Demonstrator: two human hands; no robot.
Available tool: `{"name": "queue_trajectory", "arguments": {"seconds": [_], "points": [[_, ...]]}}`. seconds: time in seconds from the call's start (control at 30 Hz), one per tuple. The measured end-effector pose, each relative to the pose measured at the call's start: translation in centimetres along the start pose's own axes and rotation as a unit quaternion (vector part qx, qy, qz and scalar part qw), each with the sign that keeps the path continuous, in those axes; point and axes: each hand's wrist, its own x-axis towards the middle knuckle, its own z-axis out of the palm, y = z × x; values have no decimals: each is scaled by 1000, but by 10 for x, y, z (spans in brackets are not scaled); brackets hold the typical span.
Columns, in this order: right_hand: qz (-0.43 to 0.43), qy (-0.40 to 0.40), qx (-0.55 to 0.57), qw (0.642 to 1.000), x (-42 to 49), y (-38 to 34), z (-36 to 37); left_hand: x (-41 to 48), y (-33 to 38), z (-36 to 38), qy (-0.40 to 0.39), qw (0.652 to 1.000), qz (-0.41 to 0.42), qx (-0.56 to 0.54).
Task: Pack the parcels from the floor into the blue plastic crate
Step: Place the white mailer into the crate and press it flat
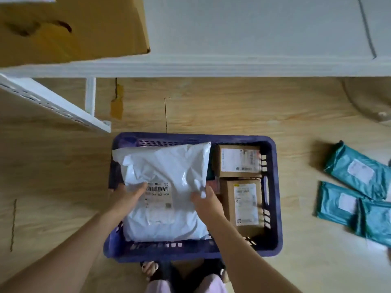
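Note:
The blue plastic crate [275,208] stands on the wooden floor right in front of me. A large white poly mailer [167,166] with a barcode label fills its left part, its top edge riding over the crate's far rim. My left hand [129,194] lies flat on the mailer's left side by the label. My right hand [206,200] presses on its right edge, fingers slightly bent over the plastic. Two brown cardboard boxes [239,160] [245,205] with labels sit in the crate's right part. Three teal mailers [357,172] [336,203] [378,223] lie on the floor to the right.
A white metal shelf [190,66] crosses the top of the view, with a big cardboard box [69,28] on it at the left. A lower shelf bracket [53,102] juts out at the left. My feet [150,269] are just behind the crate.

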Motion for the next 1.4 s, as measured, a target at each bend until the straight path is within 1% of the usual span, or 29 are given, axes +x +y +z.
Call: {"name": "queue_trajectory", "arguments": {"seconds": [0.07, 0.17, 0.23, 0.27, 0.3, 0.33, 0.37, 0.4, 0.43, 0.47, 0.5, 0.53, 0.57, 0.6, 0.63, 0.7, 0.73, 0.8, 0.83, 0.9, 1.0, 1.13, 1.33, 1.4], "points": [[-4, 4, -21, 1000, 17, 7, 14, 32, -26, 5, 11, 1000, -5, 18], [-22, 37, -73, 996, 42, 10, 28, 38, -10, 10, 41, 997, -11, 69], [-30, 72, -134, 988, 58, 9, 32, 35, 5, 18, 104, 981, -16, 161], [-29, 80, -182, 980, 66, 7, 34, 37, 7, 22, 141, 968, -2, 206], [-22, 79, -227, 970, 72, 3, 34, 35, 10, 23, 164, 956, 25, 242], [-18, 76, -270, 960, 78, 1, 35, 37, 9, 23, 192, 939, 84, 274], [-22, 74, -312, 947, 82, -2, 36, 42, 3, 21, 214, 906, 165, 325], [-36, 70, -354, 932, 83, -5, 37, 44, -1, 21, 211, 869, 239, 378], [-63, 67, -386, 918, 83, -8, 38, 45, -3, 21, 178, 832, 301, 431], [-103, 66, -404, 906, 82, -8, 40, 47, -4, 22, 120, 810, 322, 475], [-144, 58, -409, 899, 79, -6, 43, 48, -3, 24, 62, 812, 304, 494], [-175, 42, -414, 892, 74, -1, 47, 50, -3, 26, 5, 823, 257, 506], [-203, 31, -431, 879, 68, 6, 51, 52, -3, 27, -29, 826, 217, 520], [-230, 43, -454, 860, 67, 18, 56, 57, -1, 28, -45, 823, 191, 534], [-255, 79, -469, 842, 67, 29, 59, 62, -1, 29, -49, 820, 179, 542], [-261, 106, -482, 830, 68, 42, 61, 73, 0, 32, -55, 822, 163, 543], [-251, 87, -494, 828, 72, 46, 60, 79, 1, 34, -58, 819, 154, 550], [-211, 12, -520, 828, 84, 49, 60, 90, 0, 41, -62, 808, 142, 569], [-203, -2, -527, 826, 91, 49, 62, 94, -2, 44, -67, 807, 138, 571], [-205, 2, -549, 810, 104, 53, 71, 101, -9, 51, -74, 810, 137, 566], [-186, 1, -552, 813, 115, 59, 82, 108, -14, 60, -70, 812, 131, 564], [-186, 4, -561, 807, 128, 63, 84, 114, -17, 69, -64, 808, 118, 574], [-158, -36, -522, 837, 114, 52, 70, 97, -12, 69, -29, 817, 114, 564], [-175, -46, -503, 845, 99, 43, 54, 81, -8, 63, -24, 818, 118, 563]]}}
